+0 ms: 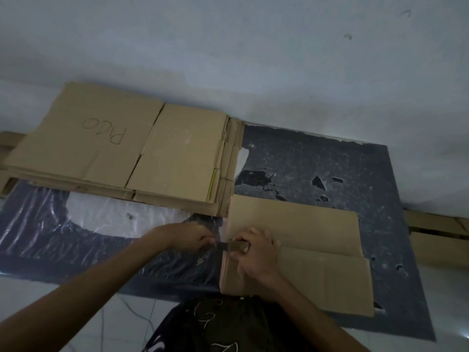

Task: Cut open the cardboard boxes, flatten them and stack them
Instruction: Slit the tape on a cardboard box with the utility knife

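Together, hands (195,238) (253,254) on a knife (226,246).

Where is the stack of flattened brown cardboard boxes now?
The stack lies upper left in the head view, along the pale wall, its near-right corner beside the single flattened box.

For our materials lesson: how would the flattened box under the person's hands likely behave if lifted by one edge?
The flattened box would probably stay stiff across its panels, yet hinge at the visible fold lines. It looks thin, so likely light. Lying flat on the dark mat, it should slide, not roll.
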Motion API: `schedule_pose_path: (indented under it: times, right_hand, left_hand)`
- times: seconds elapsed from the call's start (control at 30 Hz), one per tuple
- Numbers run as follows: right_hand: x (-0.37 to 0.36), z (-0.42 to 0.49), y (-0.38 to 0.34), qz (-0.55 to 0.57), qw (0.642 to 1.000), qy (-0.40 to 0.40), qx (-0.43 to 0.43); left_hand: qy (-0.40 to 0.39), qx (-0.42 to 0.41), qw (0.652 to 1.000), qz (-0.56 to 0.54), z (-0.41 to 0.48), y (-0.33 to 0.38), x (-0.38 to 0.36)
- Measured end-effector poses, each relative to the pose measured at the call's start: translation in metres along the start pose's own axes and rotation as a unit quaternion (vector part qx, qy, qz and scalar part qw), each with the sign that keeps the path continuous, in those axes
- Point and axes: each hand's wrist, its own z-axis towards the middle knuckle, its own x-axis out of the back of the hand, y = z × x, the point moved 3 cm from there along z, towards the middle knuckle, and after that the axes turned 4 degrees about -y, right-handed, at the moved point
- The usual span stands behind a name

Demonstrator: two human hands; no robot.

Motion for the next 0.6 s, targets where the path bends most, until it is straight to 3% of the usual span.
schedule_pose_path:
  times: [0.37, 0.47, 0.6]
  right_hand:
    - [0.004, -0.002, 0.001, 0.031, 0.999, 0.003, 0.027]
    - [0.01, -0.008, -0.004, 0.006, 0.999, 0.004, 0.047]
    - [0.025, -0.025, -0.014, -0.052, 0.993, 0.025, 0.098]
  left_hand:
    - [0.079, 0.044, 0.991, -0.101, -0.022, -0.04, -0.047]
    - [0.157, 0.103, 0.974, -0.128, -0.018, -0.061, -0.075]
    - [0.216, 0.222, 0.95, -0.044, 0.001, -0.071, -0.108]
